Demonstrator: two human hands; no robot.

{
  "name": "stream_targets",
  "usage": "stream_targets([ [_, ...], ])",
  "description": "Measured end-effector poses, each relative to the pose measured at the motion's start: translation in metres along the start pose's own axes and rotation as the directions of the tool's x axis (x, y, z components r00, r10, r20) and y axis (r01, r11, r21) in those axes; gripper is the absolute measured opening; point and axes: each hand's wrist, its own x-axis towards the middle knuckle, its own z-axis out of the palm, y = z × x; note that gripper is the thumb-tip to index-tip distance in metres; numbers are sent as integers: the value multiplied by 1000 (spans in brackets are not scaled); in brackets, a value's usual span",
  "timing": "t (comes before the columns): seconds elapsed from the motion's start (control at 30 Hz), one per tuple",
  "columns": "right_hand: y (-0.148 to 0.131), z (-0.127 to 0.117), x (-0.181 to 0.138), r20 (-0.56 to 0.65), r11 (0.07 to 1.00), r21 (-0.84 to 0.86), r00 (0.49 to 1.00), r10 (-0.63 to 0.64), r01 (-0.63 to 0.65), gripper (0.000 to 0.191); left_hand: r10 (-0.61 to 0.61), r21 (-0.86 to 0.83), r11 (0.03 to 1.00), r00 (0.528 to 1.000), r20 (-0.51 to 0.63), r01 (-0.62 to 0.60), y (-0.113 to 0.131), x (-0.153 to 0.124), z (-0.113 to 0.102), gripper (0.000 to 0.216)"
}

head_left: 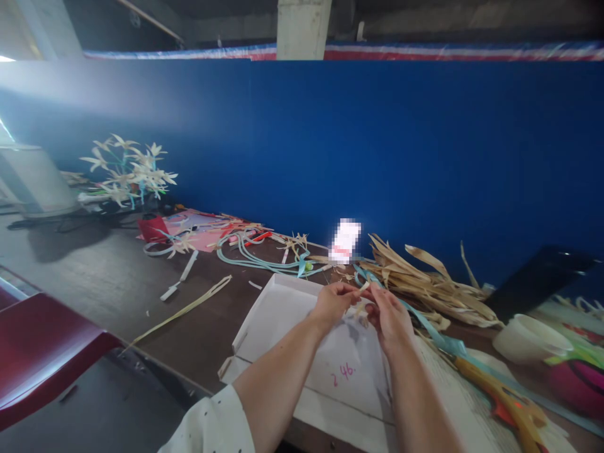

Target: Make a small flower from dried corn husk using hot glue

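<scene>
Above an opened white box [283, 302] with pink handwriting inside, both my hands meet at the fingertips. My left hand [334, 302] is closed in a pinch on a small pale husk piece [361, 311]. My right hand [389, 316] grips the same piece from the other side, its fingers curled. The piece looks like dried husk petals, partly hidden by my fingers. Just behind my right hand lies a heap of dried husks [419, 283]. A light blue ribbon [436, 338] runs beside that hand.
A yellow glue gun [507, 399] and a white bowl [532, 338] are at right. Blue cords [245, 257], a husk strip [189, 308] and red and pink paper [207, 238] lie left. Husk flowers [134, 170] stand farther back. A blurred bright screen [346, 241] leans against the blue partition [302, 145].
</scene>
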Motion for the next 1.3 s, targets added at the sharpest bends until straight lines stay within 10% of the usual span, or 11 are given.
stream_targets([
  [1.3,-1,-1,1,-40,999,-22,998,-49,48,41,8,19,1000,998,59,-9,1,-2,2,17],
])
